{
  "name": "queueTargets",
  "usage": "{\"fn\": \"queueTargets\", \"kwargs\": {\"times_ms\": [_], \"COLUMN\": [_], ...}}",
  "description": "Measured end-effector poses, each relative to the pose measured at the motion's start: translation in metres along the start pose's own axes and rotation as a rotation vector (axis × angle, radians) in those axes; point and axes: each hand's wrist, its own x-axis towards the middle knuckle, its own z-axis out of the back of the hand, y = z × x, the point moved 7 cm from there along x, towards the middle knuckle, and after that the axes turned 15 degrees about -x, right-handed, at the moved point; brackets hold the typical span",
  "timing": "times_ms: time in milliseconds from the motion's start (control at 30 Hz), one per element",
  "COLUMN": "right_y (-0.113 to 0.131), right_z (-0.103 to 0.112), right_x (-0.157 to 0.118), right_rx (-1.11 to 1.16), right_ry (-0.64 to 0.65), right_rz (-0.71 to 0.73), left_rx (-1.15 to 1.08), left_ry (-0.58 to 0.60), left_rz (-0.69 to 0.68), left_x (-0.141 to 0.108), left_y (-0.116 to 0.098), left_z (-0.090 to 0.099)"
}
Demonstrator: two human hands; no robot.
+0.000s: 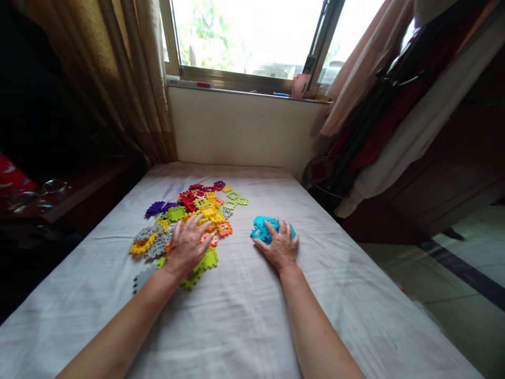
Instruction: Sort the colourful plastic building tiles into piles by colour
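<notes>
Several flat, notched plastic pieces lie in a loose pile on the left: purple pieces, red pieces, yellow pieces, orange pieces, grey pieces and lime green pieces. My left hand rests over the near part of this pile, its fingers spread. Apart from it, to the right, sits a small heap of blue pieces. My right hand lies on that heap with fingers spread, covering part of it.
Both heaps are on a bed or table with a pale sheet. A wall and window sill with a pink cup stand beyond. A curtain hangs at left, clothes at right. Glasses lie far left.
</notes>
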Motion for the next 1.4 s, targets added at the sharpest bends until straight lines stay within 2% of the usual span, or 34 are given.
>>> {"fn": "queueTargets", "kwargs": {"times_ms": [133,233,333,400,500,700,867,1033,1167,1267,1333,1400], "right_y": [0.003,0.006,0.008,0.008,0.007,0.003,-0.001,-0.006,-0.008,0.015,0.051,0.097], "right_z": [-0.001,-0.006,-0.013,-0.019,-0.029,-0.048,-0.060,-0.068,-0.059,-0.043,-0.032,-0.023], "right_x": [0.018,0.038,0.062,0.081,0.113,0.174,0.211,0.228,0.220,0.210,0.208,0.210], "right_rx": [-0.010,-0.008,-0.006,-0.004,0.003,0.035,0.034,0.043,0.051,0.040,0.053,0.107], "right_ry": [-0.014,-0.018,-0.023,-0.025,-0.014,0.009,0.013,0.002,-0.123,-0.235,-0.257,-0.213], "right_rz": [-0.016,-0.026,-0.054,-0.079,-0.113,-0.171,-0.218,-0.266,-0.290,-0.158,0.025,0.199], "left_rx": [-0.045,-0.079,-0.107,-0.124,-0.146,-0.152,-0.168,-0.161,-0.153,-0.168,-0.179,-0.185], "left_ry": [-0.221,-0.330,-0.391,-0.376,-0.292,-0.328,-0.331,-0.329,-0.374,-0.381,-0.368,-0.350], "left_rz": [0.096,0.230,0.442,0.607,0.743,0.699,0.695,0.684,0.631,0.600,0.569,0.542], "left_x": [-0.024,-0.037,-0.047,-0.053,-0.057,-0.062,-0.066,-0.066,-0.066,-0.064,-0.062,-0.061], "left_y": [0.075,0.135,0.176,0.193,0.201,0.207,0.214,0.212,0.210,0.209,0.207,0.205], "left_z": [0.047,0.074,0.085,0.082,0.072,0.066,0.065,0.065,0.064,0.063,0.062,0.060]}}
